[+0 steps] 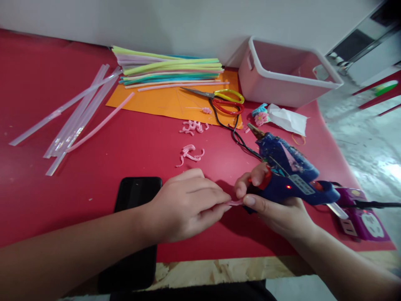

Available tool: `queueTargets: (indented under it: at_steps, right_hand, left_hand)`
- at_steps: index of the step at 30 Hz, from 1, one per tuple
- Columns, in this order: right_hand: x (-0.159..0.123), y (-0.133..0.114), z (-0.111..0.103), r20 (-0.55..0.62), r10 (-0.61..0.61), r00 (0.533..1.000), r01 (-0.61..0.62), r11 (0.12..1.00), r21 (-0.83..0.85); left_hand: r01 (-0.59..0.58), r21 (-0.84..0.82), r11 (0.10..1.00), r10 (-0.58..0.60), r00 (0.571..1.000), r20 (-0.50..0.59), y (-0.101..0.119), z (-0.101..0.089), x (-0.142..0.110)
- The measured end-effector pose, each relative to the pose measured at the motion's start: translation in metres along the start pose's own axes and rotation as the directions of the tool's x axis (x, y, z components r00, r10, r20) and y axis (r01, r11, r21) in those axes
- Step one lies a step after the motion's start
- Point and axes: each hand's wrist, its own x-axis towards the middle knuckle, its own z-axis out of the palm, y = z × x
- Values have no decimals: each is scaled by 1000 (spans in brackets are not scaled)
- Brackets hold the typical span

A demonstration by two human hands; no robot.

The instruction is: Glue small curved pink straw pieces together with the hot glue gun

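Note:
My left hand [191, 205] pinches one end of a short pink pipe cleaner piece [235, 203] above the front of the red table. My right hand [275, 213] is wrapped round a blue hot glue gun [285, 167], and its thumb meets the other end of that pink piece. The gun's nozzle points up and to the left, a red light glows on its side, and a clear glue stick [337, 211] pokes out of its rear. Beyond my hands lie curled pink pipe cleaner pieces [190, 154] and a second small pile [192, 127].
Long pipe cleaners [172, 69] and scissors [219, 99] lie on an orange sheet [156, 104]. Clear glue sticks [78, 113] rest at left, a black phone [138, 192] under my left forearm. A pink bin [275, 83], small flower [261, 118] and purple power strip [360, 221] stand right.

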Motion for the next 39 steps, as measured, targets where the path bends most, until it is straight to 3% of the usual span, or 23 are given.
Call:
queueTargets:
  at_steps: [26, 29, 31, 34, 36, 39]
  right_hand:
    - [0, 2, -1, -48, -33, 998, 28, 994, -106]
    - [-1, 4, -4, -56, -63, 996, 53, 984, -168]
    - [-3, 5, -10, -70, -105, 992, 85, 965, -249]
    - [-9, 6, -21, -72, -176, 982, 131, 901, -414]
    - [-13, 6, -27, -60, -222, 973, 153, 819, -553]
    - [-17, 2, -29, -23, -296, 955, 189, 664, -723]
  left_hand:
    - [8, -63, 998, -5, 999, 41, -1, -5, -3]
    - [106, -122, 987, -104, 994, 25, 1, -6, 0]
    - [280, -184, 942, -283, 959, 9, 2, -7, 4]
    - [558, -297, 775, -582, 813, 7, 1, -8, 9]
    - [634, -367, 681, -678, 735, 13, 0, -9, 11]
    - [632, -426, 648, -701, 713, -7, -3, -8, 12]
